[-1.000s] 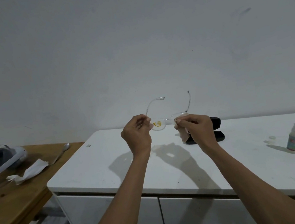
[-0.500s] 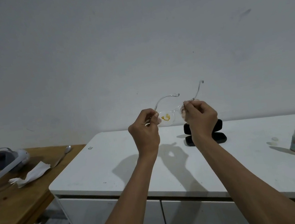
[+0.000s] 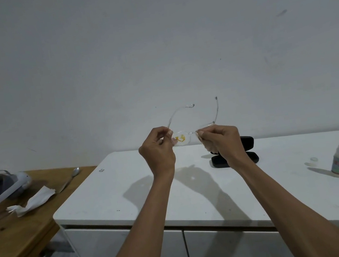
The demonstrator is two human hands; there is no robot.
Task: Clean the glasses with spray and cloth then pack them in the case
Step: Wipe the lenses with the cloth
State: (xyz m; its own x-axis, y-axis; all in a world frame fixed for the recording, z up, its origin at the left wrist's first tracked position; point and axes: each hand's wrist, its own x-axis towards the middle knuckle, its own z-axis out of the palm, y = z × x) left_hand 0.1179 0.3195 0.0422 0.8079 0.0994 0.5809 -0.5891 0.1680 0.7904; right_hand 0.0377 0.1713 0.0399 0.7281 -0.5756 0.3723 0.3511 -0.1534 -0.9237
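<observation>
Glasses [image 3: 183, 135] raised for wiping: left hand [image 3: 158, 149] pinching frame, right hand [image 3: 224, 142] pinching cloth [image 3: 209, 147] over lens.

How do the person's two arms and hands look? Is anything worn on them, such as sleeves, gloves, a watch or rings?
Both forearms are bare as far as the view shows: no sleeves come into the picture. The left hand and the right hand wear no gloves. No watch, bracelet or ring is visible on the wrists or fingers. The fingernails that show look short and unpainted.
</observation>
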